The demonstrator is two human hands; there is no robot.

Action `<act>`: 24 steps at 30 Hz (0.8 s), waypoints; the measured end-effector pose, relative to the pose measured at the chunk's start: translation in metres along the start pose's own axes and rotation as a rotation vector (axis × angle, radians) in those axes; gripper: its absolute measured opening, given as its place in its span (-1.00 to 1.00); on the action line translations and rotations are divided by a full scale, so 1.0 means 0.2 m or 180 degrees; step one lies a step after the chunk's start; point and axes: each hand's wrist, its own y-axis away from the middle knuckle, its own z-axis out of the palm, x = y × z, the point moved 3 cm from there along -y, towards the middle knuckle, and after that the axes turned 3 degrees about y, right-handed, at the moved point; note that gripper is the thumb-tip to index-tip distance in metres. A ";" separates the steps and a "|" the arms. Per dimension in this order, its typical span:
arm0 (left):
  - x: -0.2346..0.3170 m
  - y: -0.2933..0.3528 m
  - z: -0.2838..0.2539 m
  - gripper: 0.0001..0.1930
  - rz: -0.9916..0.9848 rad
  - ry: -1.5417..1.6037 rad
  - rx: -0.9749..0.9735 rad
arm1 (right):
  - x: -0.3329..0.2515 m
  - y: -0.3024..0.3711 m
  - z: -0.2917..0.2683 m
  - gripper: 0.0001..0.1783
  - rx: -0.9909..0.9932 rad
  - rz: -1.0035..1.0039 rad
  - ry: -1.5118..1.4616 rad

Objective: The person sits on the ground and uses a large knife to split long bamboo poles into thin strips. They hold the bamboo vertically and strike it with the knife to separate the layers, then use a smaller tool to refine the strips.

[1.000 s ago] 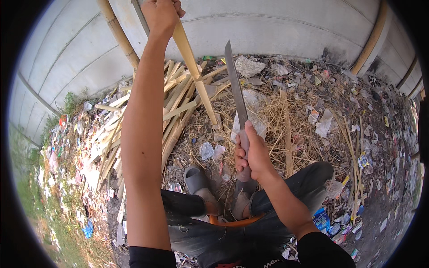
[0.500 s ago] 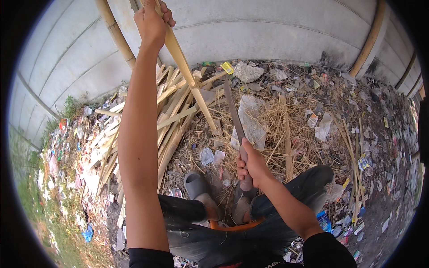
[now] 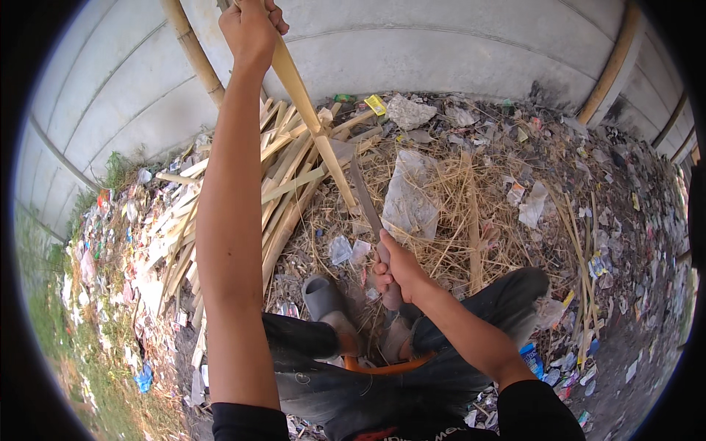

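Note:
My left hand [image 3: 252, 31], raised near the top edge, is closed around the upper end of a long pale bamboo strip [image 3: 296, 87]. The strip slants down to the right, its lower end close to the ground. My right hand [image 3: 398, 268] grips the handle of a machete [image 3: 367, 197] in front of my knees. Its dark blade points up and to the left, the tip beside the lower part of the strip. Whether blade and strip touch, I cannot tell. A pile of split bamboo strips [image 3: 290, 209] lies behind and left of the held strip.
A pale concrete wall [image 3: 441, 59] with bamboo poles [image 3: 193, 51] against it stands ahead. Shavings [image 3: 448, 195], a flat whitish slab [image 3: 410, 192], a stone chunk [image 3: 410, 114] and litter cover the ground. My feet in grey clogs [image 3: 323, 296] are close below the blade.
The machete has moved left, its blade tilting further left and its tip nearing the strip's lower part. My left hand still holds the strip up in almost the same place.

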 end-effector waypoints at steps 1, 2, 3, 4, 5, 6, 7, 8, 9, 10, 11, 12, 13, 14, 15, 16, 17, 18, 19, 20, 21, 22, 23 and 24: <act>0.01 -0.01 0.01 -0.31 0.0063 -0.0080 0.0071 | -0.02 0.02 0.00 -0.32 0.0006 -0.0045 0.0022; 0.02 0.02 0.01 -0.32 0.0070 -0.0181 0.0151 | -0.09 0.07 0.02 -0.33 -0.0097 -0.0436 0.0076; 0.04 0.04 0.01 -0.32 0.0077 -0.0281 0.0229 | -0.19 0.12 0.05 -0.34 -0.0201 -0.0826 0.0128; 0.04 0.07 0.02 -0.32 0.0019 -0.0283 0.0282 | -0.27 0.20 0.07 -0.35 -0.0290 -0.1197 0.0163; 0.06 0.07 0.03 -0.32 -0.0009 -0.0298 0.0337 | -0.35 0.28 0.13 -0.37 -0.0471 -0.1665 0.0074; 0.07 0.07 0.03 -0.32 -0.0023 -0.0307 0.0395 | -0.45 0.37 0.19 -0.38 -0.0654 -0.2146 -0.0014; 0.08 0.07 0.05 -0.32 0.0009 -0.0314 0.0389 | -0.50 0.42 0.21 -0.39 -0.0801 -0.2645 -0.0093; 0.08 0.07 0.07 -0.32 0.0042 -0.0327 0.0386 | -0.50 0.42 0.23 -0.40 -0.0726 -0.3099 -0.0157; 0.09 0.07 0.08 -0.32 0.0076 -0.0347 0.0386 | -0.48 0.38 0.25 -0.41 -0.0652 -0.3548 -0.0221; 0.08 0.08 0.08 -0.32 0.0055 -0.0379 0.0390 | -0.44 0.33 0.27 -0.42 -0.0592 -0.3994 -0.0284; 0.08 0.07 0.08 -0.32 0.0043 -0.0419 0.0391 | -0.35 0.23 0.27 -0.41 -0.0475 -0.4077 0.0140; 0.08 0.07 0.12 -0.32 0.0022 -0.0390 0.0371 | -0.20 0.06 0.22 -0.43 -0.0436 -0.3381 0.0306; 0.07 0.07 0.14 -0.31 0.0025 -0.0490 0.0412 | -0.06 -0.10 0.15 -0.44 -0.0399 -0.2678 0.0447; 0.08 0.07 0.13 -0.31 0.0049 -0.0638 0.0465 | 0.05 -0.23 0.11 -0.44 -0.0085 -0.1492 0.0267; 0.08 0.06 0.11 -0.31 0.0083 -0.0784 0.0521 | 0.16 -0.31 0.06 -0.44 0.0215 -0.0310 0.0096; 0.09 0.09 0.11 -0.31 -0.0010 -0.0669 0.0425 | 0.27 -0.37 -0.02 -0.43 0.0312 -0.0099 0.0010; 0.11 0.12 0.11 -0.30 -0.0072 -0.0548 0.0307 | 0.37 -0.43 -0.11 -0.43 0.0391 0.0083 -0.0093; 0.11 0.12 0.13 -0.29 -0.0119 -0.0416 0.0199 | 0.38 -0.49 -0.17 -0.42 0.0469 0.0245 -0.0182; 0.10 0.13 0.15 -0.29 -0.0180 -0.0403 0.0182 | 0.33 -0.50 -0.16 -0.42 0.0398 0.0025 -0.0016; 0.10 0.12 0.12 -0.30 -0.0135 -0.0430 0.0233 | 0.31 -0.46 -0.12 -0.41 0.0313 -0.0129 0.0169; 0.11 0.09 0.10 -0.31 -0.0091 -0.0450 0.0278 | 0.29 -0.41 -0.09 -0.41 0.0231 -0.0288 0.0348; 0.10 0.08 0.06 -0.31 -0.0086 -0.0475 0.0330 | 0.22 -0.33 -0.01 -0.42 0.0009 -0.0516 0.0311; 0.08 0.08 0.03 -0.31 -0.0037 -0.0571 0.0412 | 0.10 -0.24 0.11 -0.44 -0.0193 -0.0768 0.0263; 0.07 0.06 0.01 -0.31 0.0038 -0.0642 0.0483 | -0.01 -0.18 0.21 -0.45 -0.0387 -0.1057 0.0211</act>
